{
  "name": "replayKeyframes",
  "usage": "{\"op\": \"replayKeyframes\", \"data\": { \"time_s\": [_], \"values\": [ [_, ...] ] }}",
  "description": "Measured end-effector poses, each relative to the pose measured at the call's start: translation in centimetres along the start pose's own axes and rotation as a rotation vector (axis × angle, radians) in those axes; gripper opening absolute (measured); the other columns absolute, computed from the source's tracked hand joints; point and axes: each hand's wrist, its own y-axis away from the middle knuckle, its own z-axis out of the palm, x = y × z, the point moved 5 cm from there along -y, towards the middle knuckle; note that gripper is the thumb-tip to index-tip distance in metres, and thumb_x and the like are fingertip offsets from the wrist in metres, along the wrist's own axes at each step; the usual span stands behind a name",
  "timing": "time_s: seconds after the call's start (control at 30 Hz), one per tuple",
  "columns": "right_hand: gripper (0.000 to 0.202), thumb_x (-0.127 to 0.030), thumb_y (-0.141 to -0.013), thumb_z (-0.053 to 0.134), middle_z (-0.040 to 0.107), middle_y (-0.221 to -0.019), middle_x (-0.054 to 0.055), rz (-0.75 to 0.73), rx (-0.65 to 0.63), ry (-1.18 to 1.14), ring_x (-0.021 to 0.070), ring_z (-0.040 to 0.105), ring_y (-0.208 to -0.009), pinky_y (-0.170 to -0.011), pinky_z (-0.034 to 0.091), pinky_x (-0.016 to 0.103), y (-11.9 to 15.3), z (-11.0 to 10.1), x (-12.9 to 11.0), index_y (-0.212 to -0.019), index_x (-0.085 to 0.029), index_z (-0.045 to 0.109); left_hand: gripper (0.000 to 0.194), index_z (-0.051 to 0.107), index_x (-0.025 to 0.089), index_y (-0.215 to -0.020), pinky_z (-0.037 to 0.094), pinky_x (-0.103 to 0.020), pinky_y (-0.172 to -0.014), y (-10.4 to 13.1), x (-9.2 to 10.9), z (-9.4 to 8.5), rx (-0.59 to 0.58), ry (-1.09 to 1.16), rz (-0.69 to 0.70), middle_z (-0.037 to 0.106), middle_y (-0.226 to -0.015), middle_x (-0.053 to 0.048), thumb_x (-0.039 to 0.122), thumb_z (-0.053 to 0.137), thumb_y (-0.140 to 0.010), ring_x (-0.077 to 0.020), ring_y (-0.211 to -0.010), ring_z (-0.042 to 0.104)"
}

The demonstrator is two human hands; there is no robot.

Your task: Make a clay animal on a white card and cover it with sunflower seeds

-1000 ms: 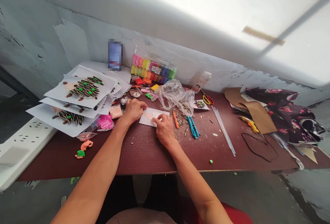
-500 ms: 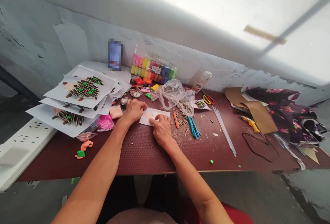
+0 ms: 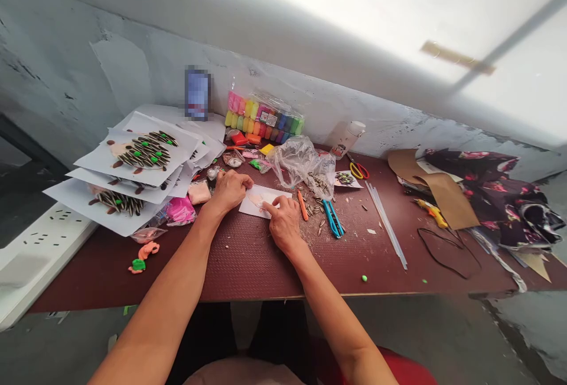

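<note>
A small white card [image 3: 247, 206] lies on the table, with a thin, flat, pale peach clay shape [image 3: 256, 198] on it. At the card's upper left edge, my left hand [image 3: 231, 189] has its fingers bent together, gripping or pinning the paper; its fingertips are partly hidden. My right hand [image 3: 286, 219] rests over the card's lower right side. Its index finger reaches out and touches the clay, the other fingers are loosely bent, and I see nothing held in it. A lump of peach clay [image 3: 199, 192] sits left of my left hand.
Stacked hedgehog pictures [image 3: 146, 155] rise at left beside a power strip [image 3: 48, 237]. Behind are a clay pack [image 3: 261, 119] and a plastic bag [image 3: 292, 160]. Sunflower seeds [image 3: 316, 205], an orange tool [image 3: 302, 205], a blue cutter [image 3: 332, 219], scissors [image 3: 358, 170] and glue sticks [image 3: 385, 222] lie right.
My right hand has shifted slightly right, its index finger now more stretched out, uncovering more of the clay. My left hand and the card have stayed in place.
</note>
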Motion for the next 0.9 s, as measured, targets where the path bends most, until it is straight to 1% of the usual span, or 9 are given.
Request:
{"op": "replayKeyframes", "data": {
  "time_s": [0.2, 0.37, 0.47, 0.57, 0.77, 0.9],
  "values": [
    [0.032, -0.016, -0.098, 0.051, 0.061, -0.112, 0.01, 0.002, -0.049, 0.049, 0.0242, 0.046, -0.1, -0.089, 0.03, 0.037, 0.0, -0.04, -0.26, -0.117, -0.029, 0.075, 0.038, 0.079, 0.027, -0.086, 0.041, -0.046, -0.098, 0.15, 0.14, -0.09, 0.012, 0.003, 0.009, 0.08, -0.097, -0.004, 0.009, 0.046, -0.077, -0.0276, -0.1, 0.065],
    [0.039, -0.013, -0.098, 0.05, 0.061, -0.11, 0.01, 0.018, 0.003, 0.012, 0.0231, 0.046, -0.098, -0.089, 0.031, 0.036, 0.31, -0.31, 0.21, -0.125, -0.031, 0.072, 0.037, 0.079, 0.028, -0.083, 0.042, -0.045, -0.097, 0.05, 0.17, -0.12, 0.009, -0.016, -0.004, 0.081, -0.094, -0.003, 0.009, 0.048, -0.076, -0.0275, -0.098, 0.066],
    [0.042, -0.014, -0.098, 0.05, 0.06, -0.113, 0.01, -0.008, 0.008, 0.01, 0.0233, 0.046, -0.1, -0.09, 0.031, 0.037, 0.47, -0.12, 0.16, -0.129, -0.034, 0.07, 0.036, 0.079, 0.027, -0.084, 0.042, -0.044, -0.097, -0.02, 0.15, -0.04, 0.001, -0.018, -0.003, 0.081, -0.096, -0.003, 0.009, 0.048, -0.076, -0.0272, -0.099, 0.065],
    [0.041, -0.016, -0.099, 0.049, 0.06, -0.114, 0.009, -0.029, -0.008, 0.011, 0.0239, 0.046, -0.101, -0.091, 0.031, 0.038, 0.52, 0.18, -0.04, -0.128, -0.036, 0.07, 0.036, 0.079, 0.028, -0.084, 0.041, -0.045, -0.098, -0.03, 0.08, 0.02, -0.002, -0.02, -0.005, 0.08, -0.096, -0.003, 0.009, 0.048, -0.077, -0.0272, -0.098, 0.066],
    [0.037, -0.016, -0.099, 0.049, 0.06, -0.113, 0.009, -0.056, 0.003, 0.007, 0.0234, 0.046, -0.1, -0.091, 0.031, 0.037, 0.57, 0.16, -0.21, -0.118, -0.033, 0.075, 0.038, 0.079, 0.027, -0.086, 0.04, -0.046, -0.1, 0.08, 0.03, 0.04, -0.003, 0.009, -0.009, 0.08, -0.097, -0.004, 0.008, 0.048, -0.077, -0.0279, -0.1, 0.066],
    [0.039, -0.014, -0.098, 0.049, 0.059, -0.115, 0.009, -0.051, 0.033, -0.016, 0.0234, 0.046, -0.102, -0.092, 0.031, 0.037, 0.51, -0.12, -0.34, -0.121, -0.033, 0.074, 0.037, 0.079, 0.027, -0.086, 0.04, -0.046, -0.099, 0.03, 0.08, 0.01, -0.01, 0.01, -0.01, 0.08, -0.097, -0.004, 0.008, 0.048, -0.077, -0.0285, -0.1, 0.066]
  ]
}}
